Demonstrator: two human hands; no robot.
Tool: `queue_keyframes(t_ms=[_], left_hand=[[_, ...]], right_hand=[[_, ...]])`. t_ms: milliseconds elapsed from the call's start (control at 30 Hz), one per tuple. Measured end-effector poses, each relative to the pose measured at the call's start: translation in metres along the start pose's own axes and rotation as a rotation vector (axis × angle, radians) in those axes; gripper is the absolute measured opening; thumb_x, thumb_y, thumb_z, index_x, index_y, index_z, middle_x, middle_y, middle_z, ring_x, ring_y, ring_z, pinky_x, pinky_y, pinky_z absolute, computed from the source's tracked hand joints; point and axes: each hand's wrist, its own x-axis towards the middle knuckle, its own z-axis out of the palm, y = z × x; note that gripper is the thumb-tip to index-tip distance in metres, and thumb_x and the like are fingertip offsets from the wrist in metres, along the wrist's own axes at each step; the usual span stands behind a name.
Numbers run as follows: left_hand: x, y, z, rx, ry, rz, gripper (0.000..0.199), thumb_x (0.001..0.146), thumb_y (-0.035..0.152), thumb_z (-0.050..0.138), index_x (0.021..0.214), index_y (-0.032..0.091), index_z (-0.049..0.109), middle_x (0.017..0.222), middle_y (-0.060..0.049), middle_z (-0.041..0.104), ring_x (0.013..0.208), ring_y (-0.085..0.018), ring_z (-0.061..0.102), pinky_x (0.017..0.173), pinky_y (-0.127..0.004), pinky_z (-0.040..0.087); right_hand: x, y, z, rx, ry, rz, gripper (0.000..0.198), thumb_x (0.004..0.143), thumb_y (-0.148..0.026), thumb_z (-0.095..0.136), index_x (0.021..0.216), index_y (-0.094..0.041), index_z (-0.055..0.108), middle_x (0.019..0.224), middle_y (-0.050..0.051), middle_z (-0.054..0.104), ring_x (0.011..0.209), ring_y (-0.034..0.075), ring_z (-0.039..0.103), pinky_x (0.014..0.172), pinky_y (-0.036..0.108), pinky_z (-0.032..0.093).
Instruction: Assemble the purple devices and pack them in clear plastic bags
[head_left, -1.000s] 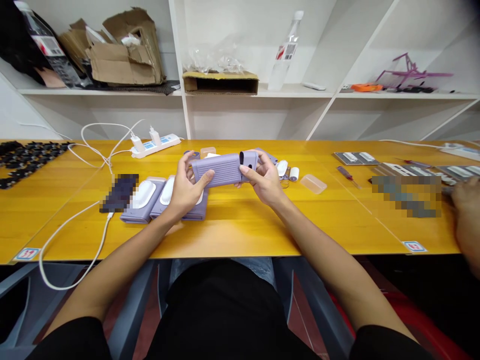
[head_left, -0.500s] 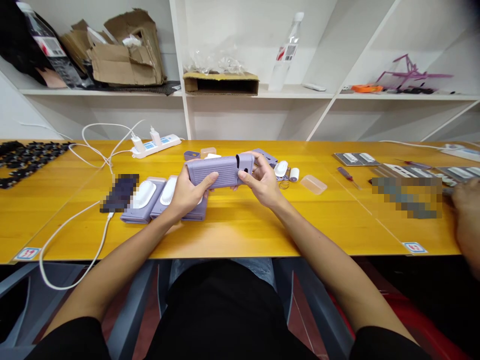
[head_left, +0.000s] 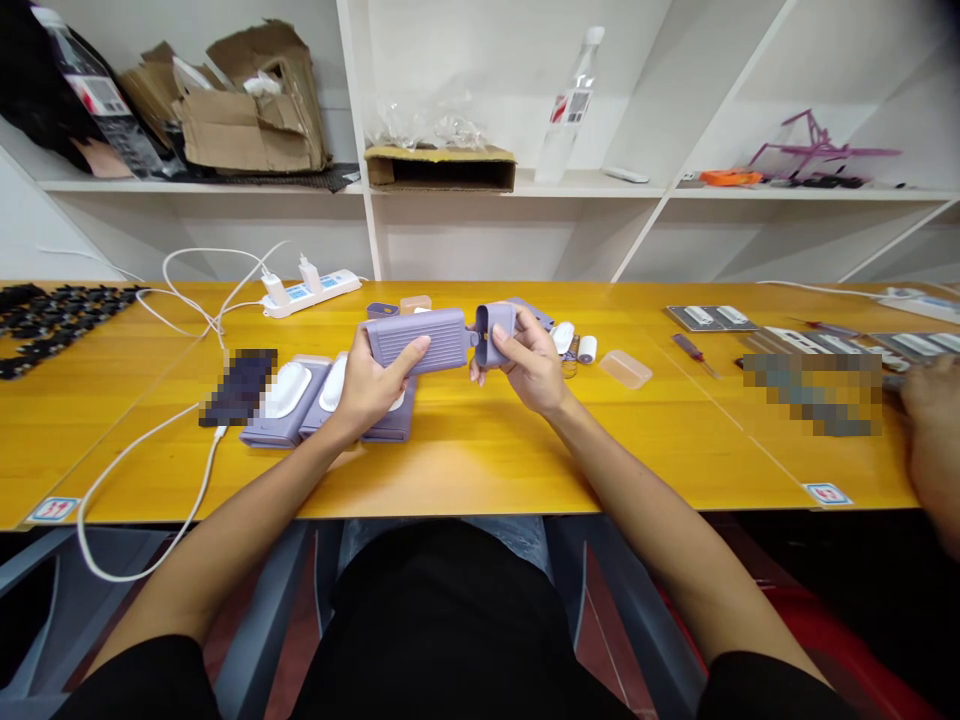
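The person is wearing a plain black top (head_left: 450,640), its dark cloth filling the near middle of the scene. Short black sleeves are covering the upper arms: the left sleeve (head_left: 142,680) is showing at the near left, the right sleeve (head_left: 765,685) at the near right, each ending in a plain, loose hem. Beyond the hems, slim forearms (head_left: 645,490) are tapering towards narrow wrists. The left hand (head_left: 371,378) and right hand (head_left: 536,375) are both going bare, with slender fingers showing.
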Motion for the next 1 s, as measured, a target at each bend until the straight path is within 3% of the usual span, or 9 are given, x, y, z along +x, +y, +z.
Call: queue_keyframes(t_ms=[133,333,533,700,867,1000], left_hand=[[-0.002,-0.002,0.002,0.0,-0.006,-0.003,0.076,0.075,0.069,0.105,0.105,0.025,0.051,0.078,0.005,0.07,0.046,-0.009,0.059,0.041,-0.024,0.045],[-0.004,-0.002,0.004,-0.039,-0.049,-0.017,0.08,0.073,0.074,0.104,0.107,0.027,0.049,0.075,0.008,0.068,0.04,-0.008,0.054,0.035,-0.023,0.042],[-0.006,0.004,0.004,-0.053,-0.061,-0.014,0.085,0.069,0.078,0.105,0.106,0.027,0.047,0.077,0.007,0.069,0.039,-0.008,0.054,0.034,-0.023,0.041],[-0.006,0.002,0.002,-0.046,-0.057,-0.021,0.083,0.07,0.074,0.106,0.107,0.027,0.048,0.077,0.006,0.07,0.039,-0.01,0.057,0.034,-0.024,0.045],[-0.005,0.0,-0.001,-0.032,-0.058,-0.03,0.081,0.068,0.068,0.108,0.112,0.024,0.056,0.094,-0.001,0.075,0.059,-0.017,0.075,0.046,-0.027,0.062],[-0.008,0.004,-0.001,-0.017,-0.076,0.002,0.077,0.07,0.069,0.106,0.111,0.022,0.061,0.102,-0.004,0.073,0.072,-0.019,0.076,0.05,-0.027,0.065]], right_hand=[[0.0,0.002,0.002,-0.036,0.011,-0.014,0.056,0.096,-0.063,0.092,0.13,-0.032,0.059,0.114,0.002,0.082,0.063,0.018,0.077,0.051,0.033,0.065],[0.001,0.003,0.0,-0.099,0.007,-0.036,0.063,0.097,-0.067,0.091,0.135,-0.033,0.055,0.102,-0.001,0.077,0.066,0.018,0.077,0.049,0.03,0.062],[-0.001,-0.004,0.002,-0.171,0.011,-0.056,0.079,0.082,-0.064,0.105,0.134,-0.033,0.054,0.103,0.0,0.077,0.068,0.019,0.077,0.052,0.033,0.062],[-0.001,-0.01,0.006,-0.163,0.044,-0.034,0.076,0.08,-0.059,0.107,0.131,-0.034,0.058,0.103,0.0,0.076,0.07,0.02,0.077,0.051,0.033,0.062],[-0.002,-0.012,0.009,-0.156,0.094,-0.04,0.073,0.077,-0.053,0.109,0.128,-0.034,0.06,0.097,-0.002,0.073,0.069,0.019,0.073,0.051,0.034,0.062],[-0.002,-0.011,0.007,-0.129,0.111,-0.029,0.067,0.082,-0.052,0.106,0.127,-0.033,0.06,0.092,-0.004,0.071,0.065,0.018,0.072,0.052,0.033,0.062]])
